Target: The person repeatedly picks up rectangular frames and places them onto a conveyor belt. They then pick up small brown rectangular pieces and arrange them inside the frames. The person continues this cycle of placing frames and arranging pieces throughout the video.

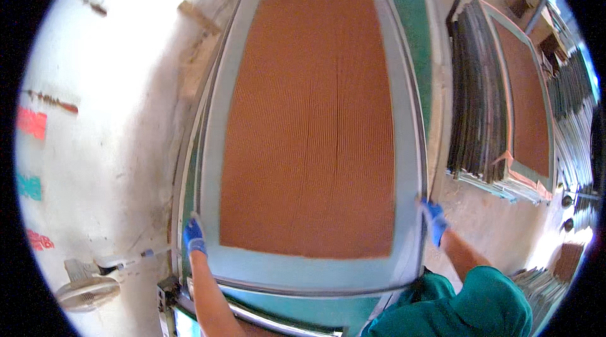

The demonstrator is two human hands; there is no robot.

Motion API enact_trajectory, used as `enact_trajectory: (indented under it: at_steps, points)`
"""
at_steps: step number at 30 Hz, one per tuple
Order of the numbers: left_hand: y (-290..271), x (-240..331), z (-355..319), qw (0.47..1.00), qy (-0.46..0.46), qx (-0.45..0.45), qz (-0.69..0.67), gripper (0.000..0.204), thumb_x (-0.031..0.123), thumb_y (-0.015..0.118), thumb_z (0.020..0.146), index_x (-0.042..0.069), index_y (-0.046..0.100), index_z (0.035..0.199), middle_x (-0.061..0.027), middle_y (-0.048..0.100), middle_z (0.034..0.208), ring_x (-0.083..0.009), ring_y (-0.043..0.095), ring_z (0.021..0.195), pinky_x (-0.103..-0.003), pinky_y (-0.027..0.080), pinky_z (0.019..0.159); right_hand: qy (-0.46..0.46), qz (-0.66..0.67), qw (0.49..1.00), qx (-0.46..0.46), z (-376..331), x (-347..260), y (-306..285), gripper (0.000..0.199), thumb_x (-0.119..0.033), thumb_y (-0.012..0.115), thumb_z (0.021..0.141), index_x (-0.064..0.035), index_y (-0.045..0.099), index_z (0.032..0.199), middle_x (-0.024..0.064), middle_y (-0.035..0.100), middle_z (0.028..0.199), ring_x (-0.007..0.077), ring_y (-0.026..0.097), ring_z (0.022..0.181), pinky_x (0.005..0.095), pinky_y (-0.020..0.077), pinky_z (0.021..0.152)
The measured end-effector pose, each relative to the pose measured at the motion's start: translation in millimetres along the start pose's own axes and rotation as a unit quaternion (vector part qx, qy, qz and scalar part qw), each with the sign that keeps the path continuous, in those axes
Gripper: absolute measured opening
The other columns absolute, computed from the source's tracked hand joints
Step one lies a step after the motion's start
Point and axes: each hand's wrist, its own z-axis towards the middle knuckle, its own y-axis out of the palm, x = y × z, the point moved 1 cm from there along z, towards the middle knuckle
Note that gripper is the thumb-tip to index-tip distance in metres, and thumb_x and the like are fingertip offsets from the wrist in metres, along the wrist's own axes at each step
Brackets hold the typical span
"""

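A large framed panel [252, 260] lies before me on a long green-topped table [413, 15]. It has a pale blue-grey border around a brown, finely ribbed rectangle [309, 129]. My left hand [194, 236], in a blue glove, grips the panel's left edge near its close corner. On the opposite side my right hand [435, 220], also gloved in blue, holds the right edge at about the same height. Both thumbs point up along the rim, while the fingers beneath are partly hidden.
Right of the table stands a tall stack of dark-edged frames [476, 91], with a similar brown panel [527, 97] on it. More stacked sheets [568, 103] are beyond. A fan [88, 291] is by the white wall at left. A metal bar [271, 321] runs along the table's near end.
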Motion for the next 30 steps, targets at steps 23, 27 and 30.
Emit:
enact_trajectory:
  at_steps: [23,27,30]
  points:
    - [78.9,16.9,-605.5,0.876,0.049,-0.102,-0.469,0.039,0.044,0.048,0.081,0.007,0.057,0.092,-0.0102,0.057,0.069,-0.0205,0.054,0.060,-0.032,0.045,0.054,-0.205,-0.119,0.961,0.141,-108.6,78.0,-415.5,0.043,-0.040,0.056,0.076,-0.0008,0.061,0.095,0.0115,0.062,0.084,0.0197,0.055,0.080,0.0327,0.0419,0.073]
    - [87.9,46.7,-636.0,0.873,0.078,-0.100,-0.471,0.039,0.043,0.048,0.082,0.007,0.057,0.092,-0.0102,0.057,0.071,-0.0205,0.055,0.062,-0.032,0.046,0.056,-0.157,-0.141,0.963,0.169,-109.1,99.4,-461.1,0.043,-0.040,0.057,0.077,0.0000,0.062,0.092,0.0109,0.061,0.078,0.0200,0.056,0.073,0.0331,0.0434,0.069]
    - [101.5,88.9,-646.7,0.869,0.104,-0.108,-0.471,0.039,0.042,0.048,0.082,0.007,0.058,0.093,-0.0102,0.058,0.072,-0.0205,0.055,0.064,-0.032,0.046,0.057,-0.162,0.012,0.976,0.144,-103.4,116.2,-502.8,0.037,-0.037,0.058,0.077,-0.0008,0.061,0.085,0.0094,0.058,0.069,0.0174,0.054,0.057,0.0320,0.0436,0.051]
